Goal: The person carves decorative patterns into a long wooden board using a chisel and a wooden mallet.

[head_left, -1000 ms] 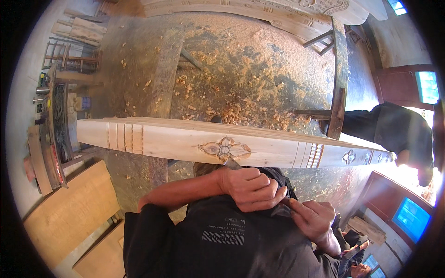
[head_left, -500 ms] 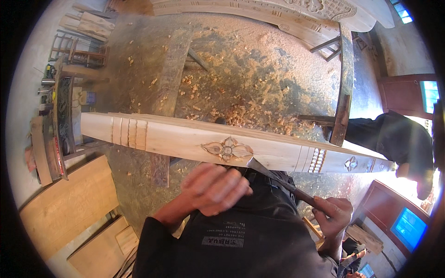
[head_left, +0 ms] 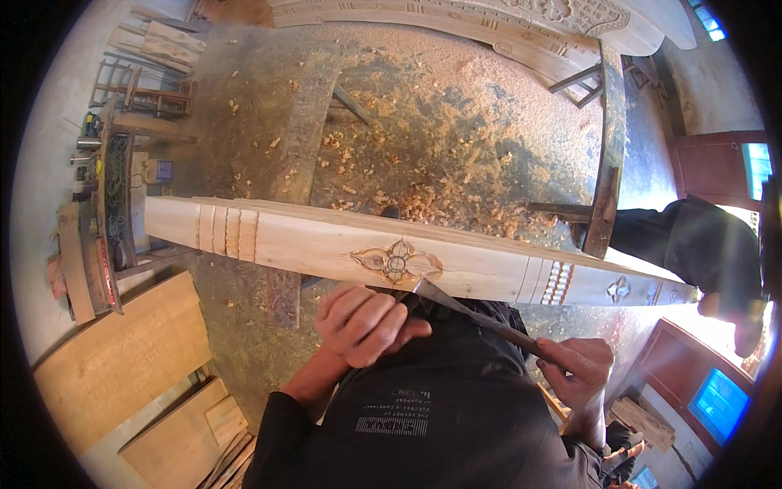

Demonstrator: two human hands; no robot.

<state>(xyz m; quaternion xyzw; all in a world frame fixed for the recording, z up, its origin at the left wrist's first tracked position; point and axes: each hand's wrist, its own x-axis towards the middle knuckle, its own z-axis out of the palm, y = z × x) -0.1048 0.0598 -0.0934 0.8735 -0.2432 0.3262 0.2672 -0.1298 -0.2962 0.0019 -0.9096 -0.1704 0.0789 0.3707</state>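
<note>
A long pale wooden beam [head_left: 481, 277] crosses in front of me, carved with a four-petalled flower [head_left: 397, 262] near its middle. My right hand [head_left: 577, 364] is closed around the handle of a long wood chisel [head_left: 489, 323], which slants up to the left. Its flared blade tip rests at the beam's near edge, just below the flower's right petal. My left hand [head_left: 361, 324] is beside the near edge, left of the blade, with fingers curled in and thumb pointing right. Nothing shows in it; whether it touches the beam is unclear.
Wood shavings [head_left: 423, 200] litter the floor beyond the beam. Trestles [head_left: 607, 155] stand under and past it. A person in dark clothing [head_left: 684, 244] is at the beam's right end. Carved panels [head_left: 521, 37] lie at the back; boards [head_left: 130, 359] lean at the left.
The chisel's tip has shifted left along the near edge, and my right hand has moved slightly left with it. My left hand, blurred before, has drawn its fingers in and sits slightly left.
</note>
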